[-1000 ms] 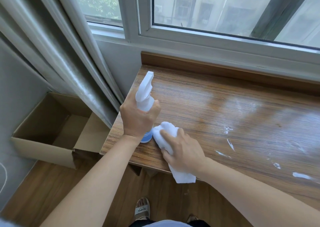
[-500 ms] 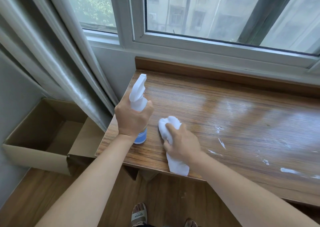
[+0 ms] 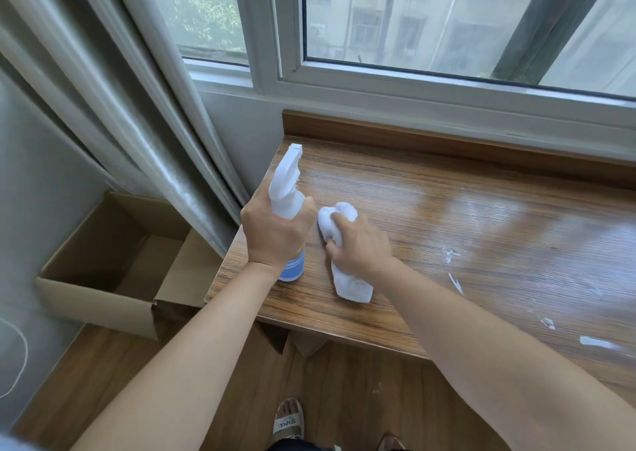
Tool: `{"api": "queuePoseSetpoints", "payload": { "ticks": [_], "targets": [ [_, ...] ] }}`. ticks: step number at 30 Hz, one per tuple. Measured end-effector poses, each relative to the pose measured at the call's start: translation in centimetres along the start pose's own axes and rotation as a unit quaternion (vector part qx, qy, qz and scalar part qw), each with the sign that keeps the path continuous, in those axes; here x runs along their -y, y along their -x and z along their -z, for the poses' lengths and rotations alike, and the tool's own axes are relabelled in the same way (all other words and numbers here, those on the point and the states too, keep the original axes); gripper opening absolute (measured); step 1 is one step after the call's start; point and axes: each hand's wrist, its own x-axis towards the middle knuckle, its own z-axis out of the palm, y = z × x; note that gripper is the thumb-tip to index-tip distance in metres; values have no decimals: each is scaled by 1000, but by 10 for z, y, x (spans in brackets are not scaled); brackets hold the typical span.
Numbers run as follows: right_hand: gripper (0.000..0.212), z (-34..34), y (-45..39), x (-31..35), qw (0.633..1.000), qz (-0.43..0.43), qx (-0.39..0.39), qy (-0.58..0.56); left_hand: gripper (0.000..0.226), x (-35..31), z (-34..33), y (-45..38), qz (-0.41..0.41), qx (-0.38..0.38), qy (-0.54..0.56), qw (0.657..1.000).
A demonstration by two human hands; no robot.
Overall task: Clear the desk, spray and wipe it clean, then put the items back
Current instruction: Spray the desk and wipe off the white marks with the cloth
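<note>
A wooden desk (image 3: 481,230) runs under the window, its top wet and shiny, with white foam streaks toward the right. My left hand (image 3: 275,233) grips a white spray bottle (image 3: 287,189) with a blue base, standing upright near the desk's left edge, nozzle pointing away. Right beside it my right hand (image 3: 361,247) holds a crumpled white cloth (image 3: 347,278) and presses it on the desk top. The cloth's tail lies toward the front edge.
An open cardboard box (image 3: 113,264) sits on the floor left of the desk. A grey curtain (image 3: 130,106) hangs beside the desk's left end. The window sill (image 3: 447,106) runs behind the desk. My feet in sandals (image 3: 287,423) stand on the wooden floor below.
My right hand has slid the cloth away from the front edge, further onto the desk. The left hand keeps the bottle in the same spot.
</note>
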Motion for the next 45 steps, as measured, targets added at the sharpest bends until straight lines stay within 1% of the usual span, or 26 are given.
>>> {"api": "queuePoseSetpoints", "payload": {
  "ticks": [3,6,8,10,13,15,17,20,25,28,29,32,35,37,39,42,44,45],
  "targets": [
    [41,10,0,-19,1000,-15,6,-1,41,-2,-1,0,0,10,-2,1000],
    [39,24,5,-47,1000,-16,-1,27,41,-2,-2,0,6,7,5,1000],
    [38,35,4,-62,999,-17,-22,22,42,-1,-1,0,4,1,10,1000],
    [42,42,4,-74,999,-19,-46,20,40,1,1,1,2,-6,11,1000],
    [43,37,3,-91,999,-30,-29,25,37,0,1,3,5,-6,12,1000],
    [43,26,5,-95,999,-35,-38,15,37,-1,0,5,4,-5,7,1000],
    [45,17,9,-91,998,-29,-56,23,35,-3,-2,5,4,-5,3,1000],
    [45,12,21,-78,997,-14,-60,39,31,-2,-3,1,5,-9,-5,1000],
    [44,3,67,-52,999,28,-33,16,29,0,-5,0,0,-11,-11,1000],
    [38,-3,94,-45,997,73,-32,16,29,0,-7,1,-10,-18,-17,1000],
    [37,-2,95,-46,997,76,-24,11,30,1,-8,1,-11,-18,-17,1000],
    [38,7,75,-56,999,48,-3,-3,29,4,-8,-1,-11,-11,-16,1000],
    [41,16,33,-70,999,-36,-20,-6,30,4,-6,0,0,-6,-8,1000],
    [37,23,6,-72,996,-89,-19,-2,31,1,-5,0,6,-7,-3,1000],
    [31,23,-9,-67,994,-113,-11,12,32,-2,-5,0,10,-7,-1,1000],
    [26,18,-3,-53,994,-108,-11,-1,33,-2,-4,-2,11,-9,-5,1000],
    [32,12,17,-44,998,-66,0,-3,34,-2,-4,-3,7,-8,-5,1000],
    [38,9,31,-40,1000,-26,9,3,35,-2,-4,-2,4,-9,-3,1000]
  ]
}}
